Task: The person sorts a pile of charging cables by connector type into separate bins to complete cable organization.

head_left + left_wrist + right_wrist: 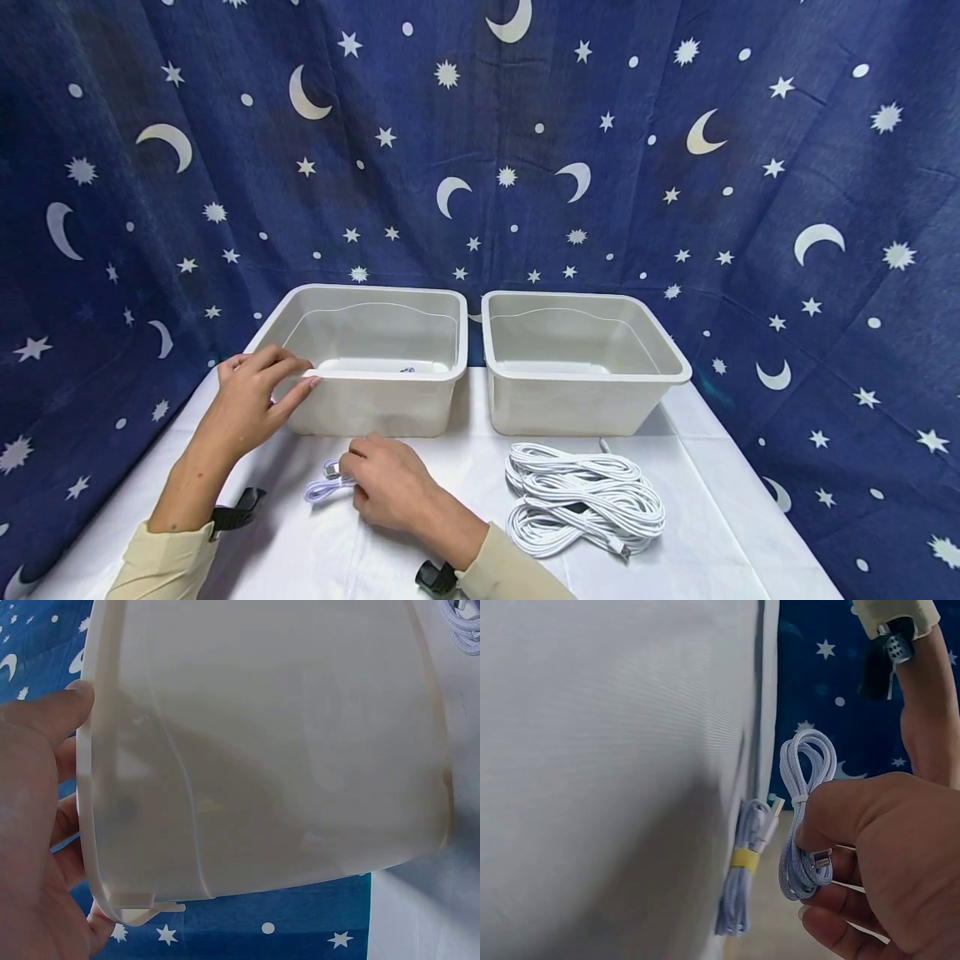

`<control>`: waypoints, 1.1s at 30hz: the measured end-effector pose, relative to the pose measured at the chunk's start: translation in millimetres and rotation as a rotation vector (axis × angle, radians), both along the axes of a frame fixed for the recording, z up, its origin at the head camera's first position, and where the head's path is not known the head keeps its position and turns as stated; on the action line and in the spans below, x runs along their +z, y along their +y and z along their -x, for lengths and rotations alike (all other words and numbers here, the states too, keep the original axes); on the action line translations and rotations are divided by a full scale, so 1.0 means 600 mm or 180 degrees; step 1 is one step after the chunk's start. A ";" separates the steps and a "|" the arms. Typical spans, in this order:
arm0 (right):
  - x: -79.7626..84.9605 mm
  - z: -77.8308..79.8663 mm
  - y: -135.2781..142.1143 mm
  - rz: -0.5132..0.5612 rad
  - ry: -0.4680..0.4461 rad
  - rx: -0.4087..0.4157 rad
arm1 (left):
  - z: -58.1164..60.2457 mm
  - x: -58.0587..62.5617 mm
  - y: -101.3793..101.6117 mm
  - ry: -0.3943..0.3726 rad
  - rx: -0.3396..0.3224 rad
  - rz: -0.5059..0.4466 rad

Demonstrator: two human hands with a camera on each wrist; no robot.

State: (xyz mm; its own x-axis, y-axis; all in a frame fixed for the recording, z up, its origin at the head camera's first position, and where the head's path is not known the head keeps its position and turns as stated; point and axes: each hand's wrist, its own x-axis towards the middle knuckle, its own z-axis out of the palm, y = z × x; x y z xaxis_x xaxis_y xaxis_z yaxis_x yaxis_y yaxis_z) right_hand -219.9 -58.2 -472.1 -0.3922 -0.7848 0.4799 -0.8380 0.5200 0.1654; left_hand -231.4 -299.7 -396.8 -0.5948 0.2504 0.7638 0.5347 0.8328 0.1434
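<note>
My left hand (251, 400) grips the near left rim of the left plastic bin (367, 404), thumb on the outer side and fingers over the edge. In the left wrist view, the thumb presses the rim beside the bin's pale wall (285, 750). My right hand (393, 483) is low over the table in front of that bin. It pinches a coiled lavender charging cable (808, 761) between thumb and fingers, a metal plug showing by the fingertips. Close by lies a second coiled cable (735, 900) with a yellow band and a USB plug.
A large bundle of white cable (585, 500) lies on the white tablecloth (712, 517) at right. Behind it stands a second plastic bin (570, 408). A small dark mark (407, 370) shows inside the left bin. A blue moon-and-star curtain (480, 125) hangs behind.
</note>
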 end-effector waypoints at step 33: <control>0.075 0.006 0.033 0.0781 0.0018 0.0262 | -0.003 -0.001 0.002 -0.0072 0.0052 -0.0041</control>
State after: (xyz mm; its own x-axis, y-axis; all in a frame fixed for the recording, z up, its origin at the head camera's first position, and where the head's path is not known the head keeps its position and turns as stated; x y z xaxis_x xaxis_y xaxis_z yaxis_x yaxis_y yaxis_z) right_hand -223.2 -38.2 -427.2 -0.3284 -0.6738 0.6619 -0.8787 0.4751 0.0477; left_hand -229.7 -298.4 -397.7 -0.6158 0.2307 0.7533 0.5175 0.8395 0.1659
